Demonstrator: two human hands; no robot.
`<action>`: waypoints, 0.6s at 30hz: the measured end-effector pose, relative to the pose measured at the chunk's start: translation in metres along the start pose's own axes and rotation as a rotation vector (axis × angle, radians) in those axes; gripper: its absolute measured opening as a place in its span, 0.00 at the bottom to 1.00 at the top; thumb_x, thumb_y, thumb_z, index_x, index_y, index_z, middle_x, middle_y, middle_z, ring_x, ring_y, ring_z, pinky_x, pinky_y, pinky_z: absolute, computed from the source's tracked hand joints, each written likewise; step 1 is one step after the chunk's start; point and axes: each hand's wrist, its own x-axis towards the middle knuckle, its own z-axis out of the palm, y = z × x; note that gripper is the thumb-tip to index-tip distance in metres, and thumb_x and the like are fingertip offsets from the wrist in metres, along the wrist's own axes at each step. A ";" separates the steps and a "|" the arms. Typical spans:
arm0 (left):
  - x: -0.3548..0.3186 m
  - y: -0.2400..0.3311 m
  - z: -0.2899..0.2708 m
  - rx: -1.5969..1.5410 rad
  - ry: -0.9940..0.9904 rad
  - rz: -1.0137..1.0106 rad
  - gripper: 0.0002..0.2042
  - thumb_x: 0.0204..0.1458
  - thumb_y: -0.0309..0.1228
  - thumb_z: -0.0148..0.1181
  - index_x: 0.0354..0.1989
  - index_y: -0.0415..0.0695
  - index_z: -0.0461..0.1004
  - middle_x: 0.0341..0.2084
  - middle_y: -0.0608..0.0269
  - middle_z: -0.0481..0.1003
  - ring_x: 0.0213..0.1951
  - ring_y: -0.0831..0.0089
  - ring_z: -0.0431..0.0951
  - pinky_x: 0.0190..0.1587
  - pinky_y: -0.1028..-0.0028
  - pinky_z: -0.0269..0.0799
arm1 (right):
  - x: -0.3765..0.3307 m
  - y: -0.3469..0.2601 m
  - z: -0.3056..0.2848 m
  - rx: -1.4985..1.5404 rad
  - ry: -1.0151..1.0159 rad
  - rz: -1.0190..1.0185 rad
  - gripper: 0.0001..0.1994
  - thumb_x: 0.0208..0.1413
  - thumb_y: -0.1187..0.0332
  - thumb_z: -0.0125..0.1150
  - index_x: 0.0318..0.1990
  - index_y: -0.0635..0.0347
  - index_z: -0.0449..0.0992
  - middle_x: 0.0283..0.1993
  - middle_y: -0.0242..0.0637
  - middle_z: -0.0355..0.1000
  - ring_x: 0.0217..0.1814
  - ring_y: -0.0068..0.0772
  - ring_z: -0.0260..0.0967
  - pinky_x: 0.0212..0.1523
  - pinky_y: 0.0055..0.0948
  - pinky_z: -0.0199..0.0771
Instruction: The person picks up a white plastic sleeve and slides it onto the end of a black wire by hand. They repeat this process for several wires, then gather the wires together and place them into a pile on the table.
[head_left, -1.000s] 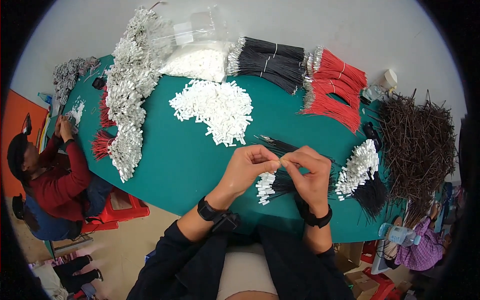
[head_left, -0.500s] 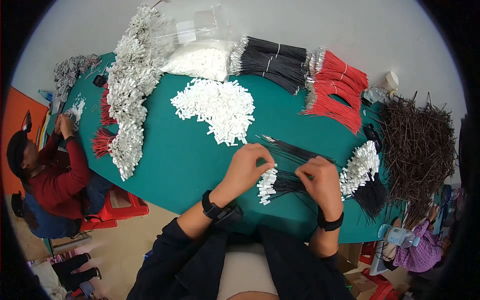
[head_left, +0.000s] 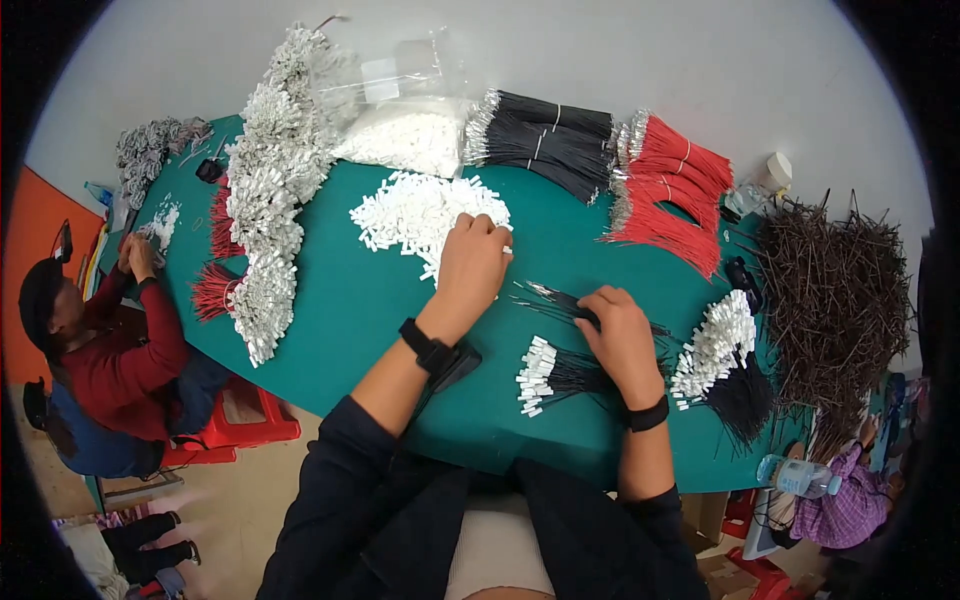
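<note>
My left hand (head_left: pixel 474 262) is at the right side of a loose pile of small white plastic sleeves (head_left: pixel 400 215). Its fingers are curled together, and a white sleeve (head_left: pixel 507 250) shows at the tips. My right hand (head_left: pixel 617 335) bends over a loose bunch of black wires (head_left: pixel 550 296) with bare metal ends, its fingers closed on some of them; how many is hidden. Just below, between my hands, lies a row of black wires (head_left: pixel 575 372) with white sleeves on their left ends. A bigger heap of sleeved black wires (head_left: pixel 720 340) lies right of my right hand.
Tied bundles of black wires (head_left: pixel 550 135) and red wires (head_left: pixel 675 195) lie at the back, beside a clear bag of white sleeves (head_left: pixel 405 135). A tall sleeved-wire heap (head_left: pixel 265 200) stands left, a dark brown heap (head_left: pixel 835 300) right. A co-worker (head_left: pixel 110 350) sits at left.
My left hand has moved up from the sleeved wire ends to the white pile. My right hand has shifted slightly up and left, onto the loose black wires.
</note>
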 end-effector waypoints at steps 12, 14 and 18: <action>0.018 -0.007 0.024 0.330 -0.146 0.123 0.06 0.43 0.25 0.69 0.31 0.43 0.81 0.33 0.56 0.77 0.42 0.56 0.74 0.46 0.63 0.73 | 0.011 0.015 0.022 -0.026 -0.069 0.019 0.07 0.47 0.77 0.69 0.33 0.63 0.77 0.38 0.42 0.73 0.46 0.50 0.73 0.44 0.44 0.74; 0.019 -0.004 0.017 0.334 -0.120 0.147 0.06 0.43 0.25 0.70 0.30 0.43 0.80 0.32 0.57 0.77 0.40 0.56 0.75 0.45 0.62 0.74 | 0.010 0.015 0.021 -0.035 -0.053 -0.019 0.07 0.47 0.78 0.68 0.32 0.64 0.76 0.37 0.43 0.73 0.44 0.51 0.72 0.43 0.44 0.74; 0.011 0.007 -0.009 -0.260 -0.076 -0.054 0.04 0.49 0.22 0.67 0.32 0.40 0.80 0.32 0.56 0.81 0.36 0.60 0.80 0.42 0.65 0.78 | 0.008 0.020 0.017 0.054 0.000 -0.037 0.05 0.50 0.79 0.66 0.32 0.65 0.75 0.34 0.43 0.74 0.38 0.48 0.74 0.38 0.41 0.75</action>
